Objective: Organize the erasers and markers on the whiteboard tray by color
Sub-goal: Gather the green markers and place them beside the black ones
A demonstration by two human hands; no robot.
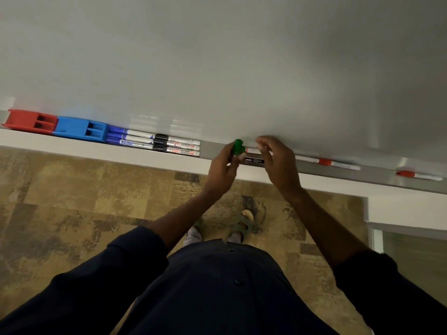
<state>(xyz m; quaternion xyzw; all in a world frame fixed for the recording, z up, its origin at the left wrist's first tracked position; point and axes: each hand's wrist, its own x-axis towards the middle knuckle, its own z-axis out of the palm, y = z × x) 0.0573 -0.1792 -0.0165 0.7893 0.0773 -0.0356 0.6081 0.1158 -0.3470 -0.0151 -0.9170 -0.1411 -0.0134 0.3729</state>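
A red eraser (31, 122) and a blue eraser (79, 129) sit side by side at the left end of the whiteboard tray (212, 151). Beside them lie three blue markers (130, 139) and three black markers (179, 146), end to end. My left hand (223, 168) holds the green-capped ends of green markers (238, 147) over the tray's middle. My right hand (275, 160) is curled over the white barrels of the same markers. Two red markers (326, 162) (418, 175) lie apart farther right on the tray.
The whiteboard (217, 68) fills the upper view. Below the tray is a white ledge (96, 151), patterned brown carpet (72, 201), my feet in sandals (242, 223), and a glass panel (411, 250) at the lower right.
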